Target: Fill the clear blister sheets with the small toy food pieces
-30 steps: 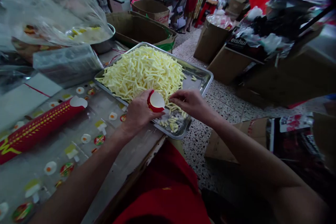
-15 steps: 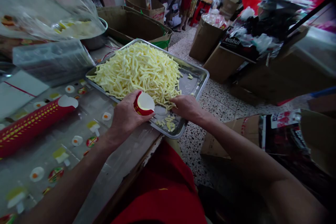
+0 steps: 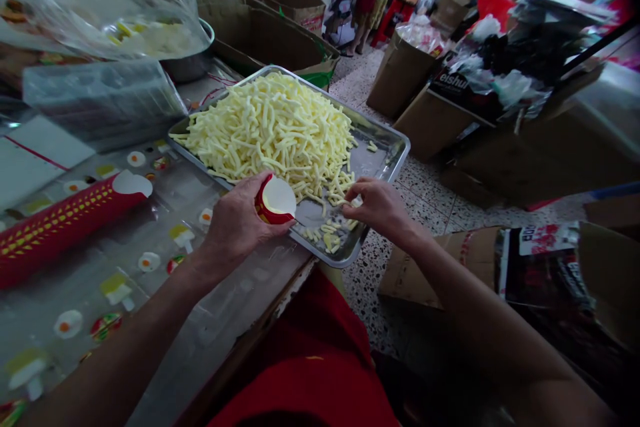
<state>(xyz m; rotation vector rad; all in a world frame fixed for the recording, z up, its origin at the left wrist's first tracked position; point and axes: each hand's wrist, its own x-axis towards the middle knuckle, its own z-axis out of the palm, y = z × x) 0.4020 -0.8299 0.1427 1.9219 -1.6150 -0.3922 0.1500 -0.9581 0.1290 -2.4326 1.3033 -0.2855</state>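
Observation:
My left hand [image 3: 240, 213] is wrapped round a small red fry carton [image 3: 277, 199] with a white inside, its mouth tilted up towards me. I cannot see any fries standing in it. A metal tray [image 3: 383, 153] holds a big heap of pale yellow fries [image 3: 270, 127], with short broken bits near its front corner. Over the tray's right part, my right hand [image 3: 377, 208] is closed in a pinch at the edge of the heap. A pale piece shows between its thumb and forefinger, apparently a fry.
A long nested stack of red cartons [image 3: 70, 223] lies on the table's patterned plastic cover [image 3: 165, 307]. Behind stand a clear plastic box [image 3: 100, 103] and a plastic bag [image 3: 145, 7]. Cardboard boxes [image 3: 260, 33] sit beyond the tray, with more [image 3: 440, 267] on the right. Another person stands far back.
My right hand has shifted right along the heap's edge and lifted slightly, with its fingers now pinched on a pale piece. My left hand keeps the carton in nearly the same place.

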